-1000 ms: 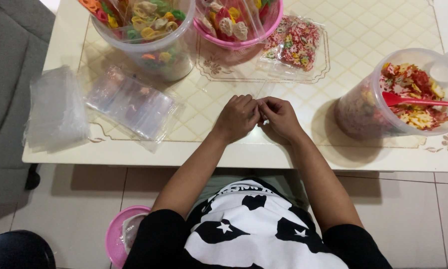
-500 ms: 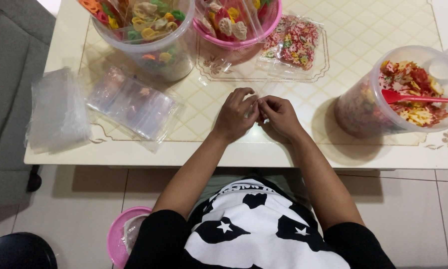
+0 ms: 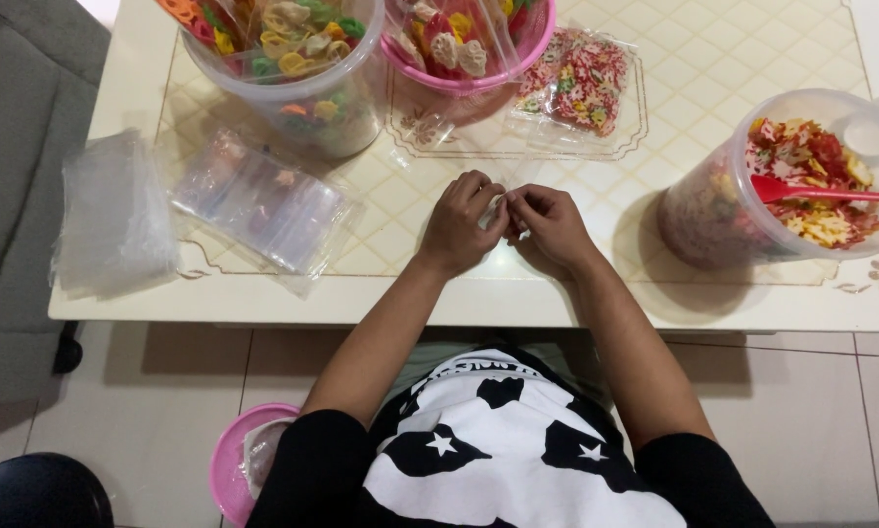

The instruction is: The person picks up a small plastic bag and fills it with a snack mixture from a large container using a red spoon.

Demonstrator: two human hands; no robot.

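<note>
My left hand [image 3: 459, 223] and right hand [image 3: 549, 223] meet over the table [image 3: 654, 293], near the middle of its front edge. The fingertips of both are pinched together on a small clear bag [image 3: 499, 203], which shows only as a pale sliver between my thumbs; what is inside it I cannot tell. My knuckles touch, and both wrists rest just inside the front edge.

Toward the left edge lies a flat stack of clear bags [image 3: 263, 200], and further left, hanging near the table's left edge, a crumpled plastic sheet [image 3: 112, 220]. At the back left stands a clear tub [image 3: 293, 68] filled with coloured, ring-shaped crackers. Just beside it, at the back middle, is a pink bowl [image 3: 473, 49] with more crackers in a plastic liner. To the right of the bowl lies a filled bag [image 3: 578, 80] of small red and yellow pieces, flat on the tabletop.

Near the right front corner stands another clear tub [image 3: 752, 196], holding red and yellow pieces, with a red spoon [image 3: 816, 193] lying across its mouth, handle pointing off to the right edge.

Below the table, on the tiled floor by my left knee, sits a pink bucket [image 3: 232, 460] with some plastic in it.
</note>
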